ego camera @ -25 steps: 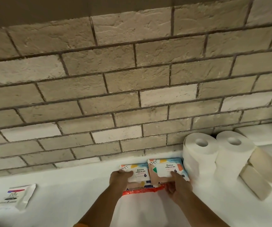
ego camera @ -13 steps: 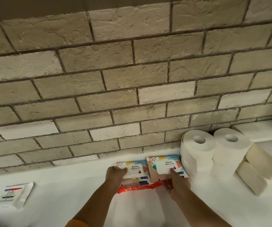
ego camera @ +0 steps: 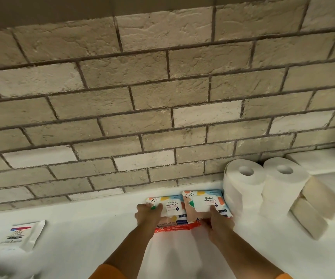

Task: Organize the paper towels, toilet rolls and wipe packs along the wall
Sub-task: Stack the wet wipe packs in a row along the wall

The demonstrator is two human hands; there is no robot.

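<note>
Two colourful wipe packs lie side by side at the foot of the brick wall, on top of a red wipe pack. My left hand grips the left wipe pack. My right hand holds the right wipe pack, thumb on its white lid. Right of them stand two stacks of white toilet rolls, touching each other. Two beige paper towel packs lean against the rolls' right side.
The white counter runs along the brick wall. A white Dove wipe pack lies at the far left near a blurred white object. White paper packs sit against the wall at the far right.
Both hands stay on the two colourful packs, which have barely shifted. The view has tilted slightly.
</note>
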